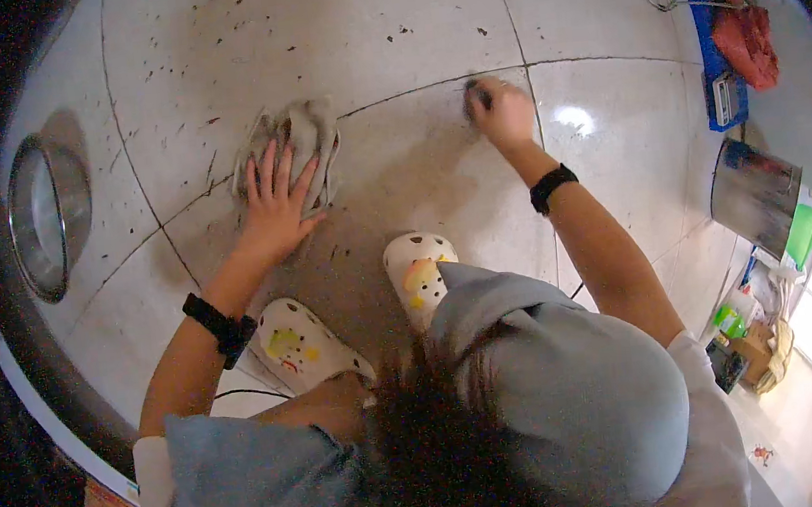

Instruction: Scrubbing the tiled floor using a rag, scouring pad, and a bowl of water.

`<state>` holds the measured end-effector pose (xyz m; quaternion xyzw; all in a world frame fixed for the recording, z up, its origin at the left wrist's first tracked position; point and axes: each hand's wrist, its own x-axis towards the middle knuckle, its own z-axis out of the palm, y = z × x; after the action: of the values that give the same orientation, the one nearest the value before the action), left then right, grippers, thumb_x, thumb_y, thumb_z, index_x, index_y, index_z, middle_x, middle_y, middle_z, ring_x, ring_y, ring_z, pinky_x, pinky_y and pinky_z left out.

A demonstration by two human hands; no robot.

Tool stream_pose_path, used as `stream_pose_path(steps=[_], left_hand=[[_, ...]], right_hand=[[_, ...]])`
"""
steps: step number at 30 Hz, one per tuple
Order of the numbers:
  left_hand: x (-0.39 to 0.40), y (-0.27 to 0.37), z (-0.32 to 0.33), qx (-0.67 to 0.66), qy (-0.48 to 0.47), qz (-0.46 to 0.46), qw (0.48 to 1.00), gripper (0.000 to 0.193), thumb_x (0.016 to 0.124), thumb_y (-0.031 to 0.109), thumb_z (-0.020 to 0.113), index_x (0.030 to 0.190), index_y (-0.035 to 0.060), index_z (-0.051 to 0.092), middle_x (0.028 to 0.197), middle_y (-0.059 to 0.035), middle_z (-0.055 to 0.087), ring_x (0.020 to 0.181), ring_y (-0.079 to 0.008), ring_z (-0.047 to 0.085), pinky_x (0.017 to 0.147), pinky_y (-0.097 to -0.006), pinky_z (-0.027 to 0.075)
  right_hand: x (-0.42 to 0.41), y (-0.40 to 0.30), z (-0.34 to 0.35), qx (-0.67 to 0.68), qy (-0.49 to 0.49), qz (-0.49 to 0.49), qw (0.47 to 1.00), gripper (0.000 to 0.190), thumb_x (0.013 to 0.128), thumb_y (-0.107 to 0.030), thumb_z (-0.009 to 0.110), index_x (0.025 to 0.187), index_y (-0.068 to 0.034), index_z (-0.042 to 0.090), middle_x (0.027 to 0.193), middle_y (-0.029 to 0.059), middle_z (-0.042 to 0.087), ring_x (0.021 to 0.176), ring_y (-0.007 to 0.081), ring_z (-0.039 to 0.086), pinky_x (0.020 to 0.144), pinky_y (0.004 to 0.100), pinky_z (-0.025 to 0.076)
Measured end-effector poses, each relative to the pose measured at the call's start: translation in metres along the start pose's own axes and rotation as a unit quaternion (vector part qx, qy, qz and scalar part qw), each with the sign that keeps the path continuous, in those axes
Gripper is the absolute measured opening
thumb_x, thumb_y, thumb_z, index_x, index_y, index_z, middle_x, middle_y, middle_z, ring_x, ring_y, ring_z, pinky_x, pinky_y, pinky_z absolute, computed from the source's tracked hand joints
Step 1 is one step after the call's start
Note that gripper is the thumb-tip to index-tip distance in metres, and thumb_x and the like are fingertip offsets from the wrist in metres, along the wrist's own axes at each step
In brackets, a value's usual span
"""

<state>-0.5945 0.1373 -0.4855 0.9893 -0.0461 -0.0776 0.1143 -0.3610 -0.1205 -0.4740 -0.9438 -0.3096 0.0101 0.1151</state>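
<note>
My left hand (276,200) lies with its fingers spread on a crumpled, pale grey cloth (308,128), pressing it against the tiled floor (396,146). To the right, my right hand (502,111) is closed around a small dark object (472,99), held down at the floor near a joint between tiles; most of it is hidden by the fingers, so its kind cannot be told. Dark specks and bits of debris are scattered over the tiles beyond both hands. Each wrist wears a black band.
A round metal basin (37,217) stands at the far left. White clogs (309,345) are on my feet, close below the hands. Along the right side are a blue tray (710,46) with a red plastic bag (746,43), a metal pot (756,197) and a cardboard box (753,350).
</note>
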Motion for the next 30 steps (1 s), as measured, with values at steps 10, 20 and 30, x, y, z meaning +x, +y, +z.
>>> stream_pose_path(steps=[10,20,30], left_hand=[[0.003,0.002,-0.008,-0.011,-0.017,-0.007,1.0,0.081,0.067,0.046,0.061,0.132,0.014,0.024,0.135,-0.018,0.018,0.126,-0.0353,0.009,0.099,-0.0542,0.008],[0.004,0.003,-0.007,-0.011,0.016,0.008,1.0,0.08,0.068,0.048,0.059,0.131,0.0143,0.025,0.134,-0.018,0.019,0.126,-0.0357,0.009,0.099,-0.0543,0.008],[0.002,0.001,-0.009,-0.003,-0.003,0.002,1.0,0.08,0.067,0.047,0.059,0.132,0.0145,0.024,0.134,-0.0187,0.02,0.126,-0.0366,0.01,0.099,-0.0545,0.006]], right_hand=[[-0.001,0.011,-0.003,0.022,-0.043,0.08,0.996,0.023,0.075,-0.027,0.053,0.088,-0.009,0.06,0.079,0.0131,0.061,0.072,0.0307,0.058,0.065,0.04,0.046],[-0.008,0.006,0.003,0.014,0.033,-0.025,0.999,0.019,0.074,-0.027,0.055,0.081,-0.01,0.059,0.076,0.0122,0.061,0.069,0.03,0.059,0.063,0.0398,0.046],[0.012,0.009,-0.015,0.024,-0.067,0.147,0.987,0.023,0.074,-0.028,0.055,0.088,-0.009,0.059,0.079,0.0142,0.061,0.073,0.0308,0.059,0.066,0.0403,0.046]])
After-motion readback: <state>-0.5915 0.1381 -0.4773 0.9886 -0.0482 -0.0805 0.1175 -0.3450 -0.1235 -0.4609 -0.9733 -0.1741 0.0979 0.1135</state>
